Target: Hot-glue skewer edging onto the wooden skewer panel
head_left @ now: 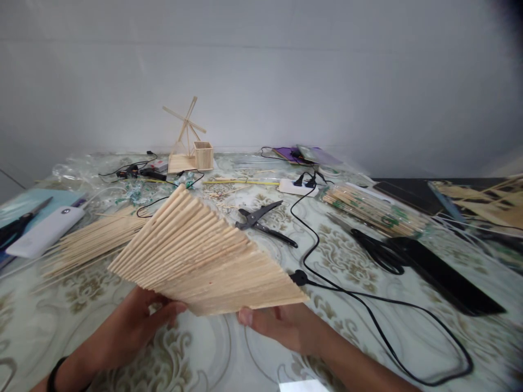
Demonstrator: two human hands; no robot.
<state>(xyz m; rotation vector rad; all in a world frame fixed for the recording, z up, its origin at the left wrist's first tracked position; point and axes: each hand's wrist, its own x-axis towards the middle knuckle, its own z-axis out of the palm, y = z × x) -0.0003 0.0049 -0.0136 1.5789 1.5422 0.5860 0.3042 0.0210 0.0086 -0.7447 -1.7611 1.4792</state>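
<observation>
A structure of pale wooden sticks (204,261), laid side by side in stepped rows, is held up at the near middle of the table. My left hand (143,318) grips its lower left edge, thumb in front and the other fingers hidden behind it. At the lower right edge, my right hand (278,324) holds it the same way, with the thumb at the rim. Just beyond the structure lie dark pliers (259,220) with the jaws apart. Loose thin sticks (93,239) are spread on the left.
At the back stands a small stick windmill (188,130) with a square stick box (203,156). A white power strip (298,187) feeds a black cable (314,245) looping on the right. Bagged sticks (371,209), black scissors (378,250), a black case (449,277) and a white power bank (47,231) lie around.
</observation>
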